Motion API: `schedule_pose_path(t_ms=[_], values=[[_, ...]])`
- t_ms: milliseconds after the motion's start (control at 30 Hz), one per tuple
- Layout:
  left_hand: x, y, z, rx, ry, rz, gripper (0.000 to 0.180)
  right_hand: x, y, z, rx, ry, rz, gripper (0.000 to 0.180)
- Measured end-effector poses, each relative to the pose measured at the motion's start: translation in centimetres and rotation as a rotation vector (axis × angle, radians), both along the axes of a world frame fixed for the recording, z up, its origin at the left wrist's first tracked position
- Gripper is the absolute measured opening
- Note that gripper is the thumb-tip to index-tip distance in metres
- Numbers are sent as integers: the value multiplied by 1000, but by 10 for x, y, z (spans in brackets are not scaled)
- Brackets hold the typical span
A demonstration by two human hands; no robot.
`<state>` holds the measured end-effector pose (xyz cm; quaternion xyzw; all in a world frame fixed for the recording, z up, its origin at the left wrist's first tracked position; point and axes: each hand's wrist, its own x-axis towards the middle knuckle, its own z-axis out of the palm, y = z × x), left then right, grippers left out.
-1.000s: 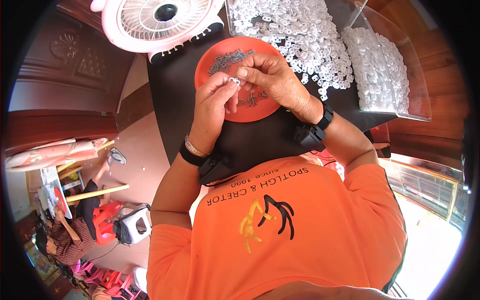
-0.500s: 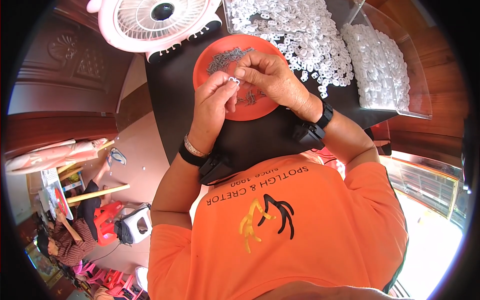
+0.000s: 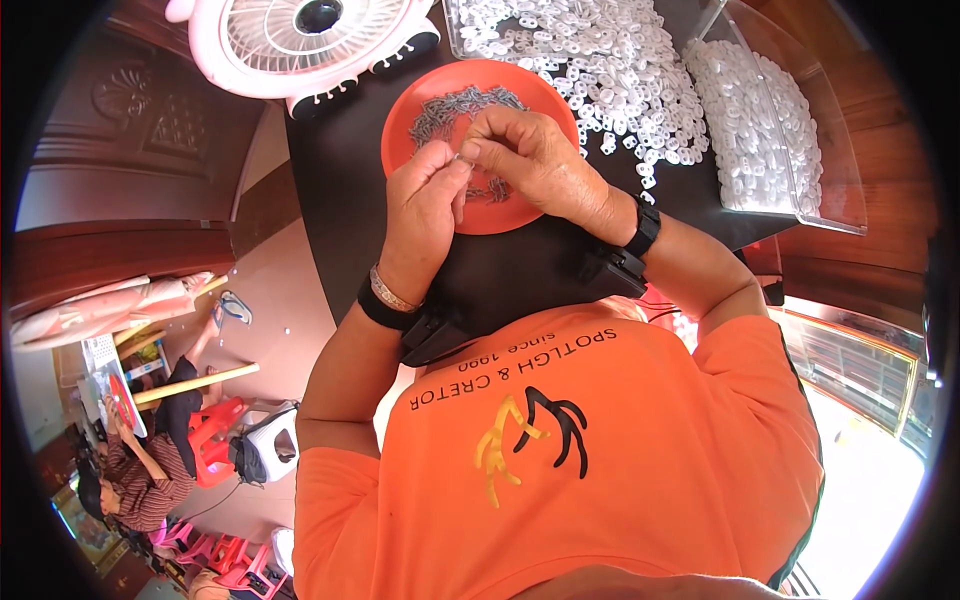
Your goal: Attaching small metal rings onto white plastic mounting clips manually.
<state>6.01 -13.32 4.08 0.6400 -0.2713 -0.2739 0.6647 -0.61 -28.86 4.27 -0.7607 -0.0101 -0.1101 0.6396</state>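
Note:
Above an orange-red plastic dish (image 3: 545,95), my two hands meet fingertip to fingertip. My left hand (image 3: 428,190) pinches a small white plastic piece (image 3: 459,157) between thumb and forefinger, and only a sliver of it shows. My right hand (image 3: 545,165) is closed, its thumb and forefinger pressed together at that piece. Whatever those right fingers hold is hidden. Small grey metal pieces, like screws (image 3: 440,115), lie heaped at the dish's far side, with a smaller group (image 3: 490,188) below my hands.
Many loose white two-holed plastic pieces (image 3: 640,90) cover the black table (image 3: 340,190) at far right. A clear bin (image 3: 765,130) holds more white pieces. At far left stands a pink-and-white fan (image 3: 320,50). Another person (image 3: 150,470) sits at lower left near a red stool (image 3: 215,440).
My right fingertips have come in from just beside the white piece to touch it, covering most of it. My left hand has barely moved.

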Motion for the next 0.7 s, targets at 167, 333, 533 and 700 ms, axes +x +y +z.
schedule_pose_path(t_ms=[167,333,533,700], values=[[-2,-3,1,1,2,8,19,-4,-6,16,69,135,45,19],[-1,-6,4,-49,47,11,19,-1,-31,21,132,-15,-166,22],[0,-2,8,-90,68,61,16,-16,-81,56,-356,-137,-539,20],[2,-2,8,-95,82,35,17,-35,-105,37,-855,22,-513,18]])
